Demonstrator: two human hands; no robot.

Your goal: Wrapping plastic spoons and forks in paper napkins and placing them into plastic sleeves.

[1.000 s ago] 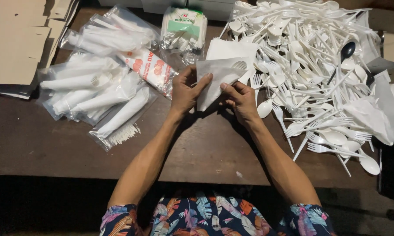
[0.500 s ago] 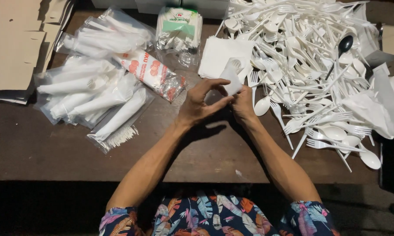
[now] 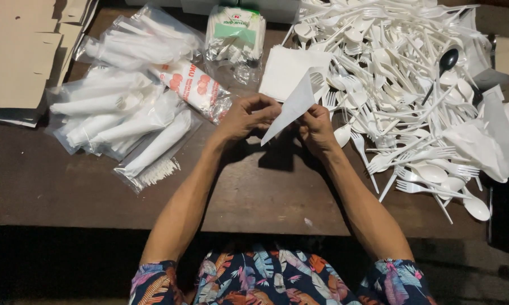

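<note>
Head view:
L hand (image 3: 248, 117): pinched lower edge of napkin cone (image 3: 293, 105), w/ fork tines poking out top.
R hand (image 3: 317, 129): gripped cone's other side, above wooden table (image 3: 57, 181).
Right of it: white cutlery pile (image 3: 401, 68).
Left: wrapped bundles (image 3: 124, 113).

A single view comes from a camera worn on the person's head, looking almost straight down over the dark wooden counter (image 3: 51, 186). It sits close above the work, so both forearms run up from the bottom edge and the left hand (image 3: 246, 117) and right hand (image 3: 317, 131) meet near the middle of the frame. The patterned sleeves fill the lower edge; the far side of the counter lies along the top. No second view shares the scene
</note>
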